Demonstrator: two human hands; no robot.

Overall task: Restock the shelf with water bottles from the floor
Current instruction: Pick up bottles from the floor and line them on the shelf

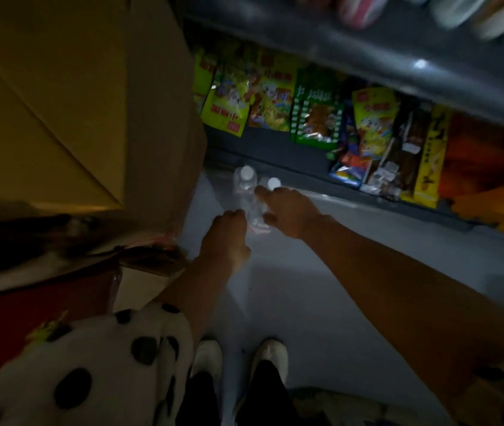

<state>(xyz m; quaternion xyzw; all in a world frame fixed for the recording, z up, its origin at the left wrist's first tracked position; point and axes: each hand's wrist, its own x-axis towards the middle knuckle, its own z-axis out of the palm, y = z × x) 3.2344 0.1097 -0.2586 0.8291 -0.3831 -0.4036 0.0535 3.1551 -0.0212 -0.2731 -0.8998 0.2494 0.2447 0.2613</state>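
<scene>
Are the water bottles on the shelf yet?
Not yet. Both bottles, left bottle and right bottle, stand on the floor. The left hand and right hand are reaching them. Lifting and shelving remain; no water shows among the shelf's snack bags.

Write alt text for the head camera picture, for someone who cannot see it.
A person bends over a grey floor, both hands at two clear, white-capped water bottles: the right hand grips one, the left hand touches the other. Beyond is a low shelf of snack packets; a cardboard box stands left.
</scene>
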